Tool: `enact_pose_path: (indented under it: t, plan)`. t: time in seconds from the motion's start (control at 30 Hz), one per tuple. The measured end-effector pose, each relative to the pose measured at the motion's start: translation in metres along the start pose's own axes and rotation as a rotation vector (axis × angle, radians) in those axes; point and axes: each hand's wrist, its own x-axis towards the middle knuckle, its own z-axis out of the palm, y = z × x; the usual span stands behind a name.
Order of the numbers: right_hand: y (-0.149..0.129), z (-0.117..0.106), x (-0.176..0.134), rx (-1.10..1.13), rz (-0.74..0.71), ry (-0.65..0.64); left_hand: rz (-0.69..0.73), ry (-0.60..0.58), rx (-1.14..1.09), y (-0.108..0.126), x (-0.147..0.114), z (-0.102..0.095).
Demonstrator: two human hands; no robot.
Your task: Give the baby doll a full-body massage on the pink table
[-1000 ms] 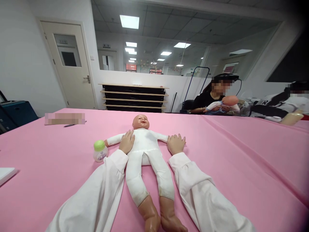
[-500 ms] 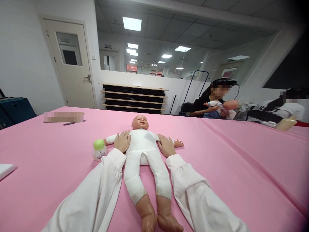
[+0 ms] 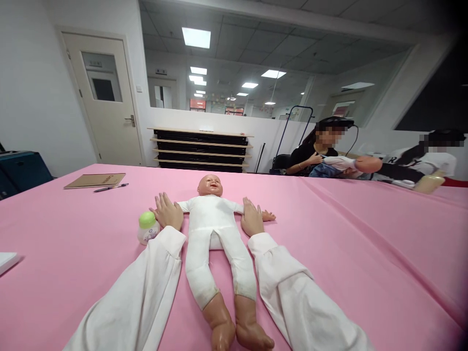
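Note:
A baby doll with a white cloth body lies face up on the pink table cover, its arms spread and its feet toward me. My left hand lies flat over the doll's arm on the left, fingers stretched out, hiding most of that forearm. On the doll's other arm rests my right hand, fingers extended and the doll's small hand showing beyond it. Close beside my left hand stands a small clear jar with a green lid.
A brown notebook and a pen lie at the far left. A white object sits at the left edge. Across the table at the right, a person holds another doll, with a second person farther right.
My left hand has slid outward to the left, from the doll's shoulder and side along its arm. My right hand has shifted only slightly. The other person's doll has moved right.

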Motion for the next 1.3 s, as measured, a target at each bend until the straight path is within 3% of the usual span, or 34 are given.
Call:
enact_pose_path:
  t: [0.1, 0.2, 0.27, 0.33, 0.47, 0.6, 0.7, 0.8, 0.87, 0.93, 1.0, 1.13, 1.23, 1.3]
  plan:
    - [-0.007, -0.003, 0.001, 0.055, -0.081, 0.067, 0.246, -0.069, -0.059, 0.007, -0.002, 0.0]
    - [-0.011, -0.004, 0.001, 0.088, -0.173, -0.116, 0.484, -0.371, -0.09, 0.009, -0.004, 0.006]
    - [-0.011, -0.002, 0.0, 0.072, -0.168, -0.221, 0.517, -0.511, -0.066, 0.006, -0.004, 0.01]
    - [-0.009, -0.001, -0.001, 0.027, -0.123, -0.232, 0.486, -0.511, -0.004, 0.002, -0.003, 0.011]
    - [-0.001, 0.003, -0.003, -0.086, -0.012, -0.175, 0.415, -0.383, 0.132, -0.009, 0.0, 0.008]
    - [0.005, 0.004, -0.003, -0.19, 0.17, -0.067, 0.225, -0.243, 0.173, -0.016, 0.004, 0.006]
    - [0.008, 0.003, -0.002, -0.229, 0.243, -0.01, 0.118, -0.131, 0.097, -0.017, 0.007, 0.005]
    - [0.008, 0.0, -0.001, -0.166, 0.203, 0.028, 0.204, -0.049, -0.141, -0.011, 0.006, 0.004]
    - [0.005, -0.001, 0.001, -0.056, 0.164, 0.093, 0.388, -0.107, -0.385, -0.004, 0.003, 0.005]
    - [-0.001, -0.001, 0.003, 0.103, 0.115, 0.155, 0.58, -0.278, -0.587, 0.003, -0.002, 0.007]
    - [-0.009, -0.001, 0.005, 0.289, 0.062, 0.168, 0.666, -0.476, -0.668, 0.008, -0.007, 0.011]
    - [-0.033, -0.008, 0.005, 0.562, -0.123, 0.023, 0.641, -0.703, -0.627, 0.01, -0.01, 0.018]
    - [-0.051, -0.023, 0.002, 0.618, -0.355, -0.299, 0.615, -0.74, -0.579, 0.009, -0.009, 0.021]
    - [-0.061, -0.034, -0.006, 0.594, -0.429, -0.451, 0.6, -0.75, -0.544, 0.008, -0.008, 0.022]
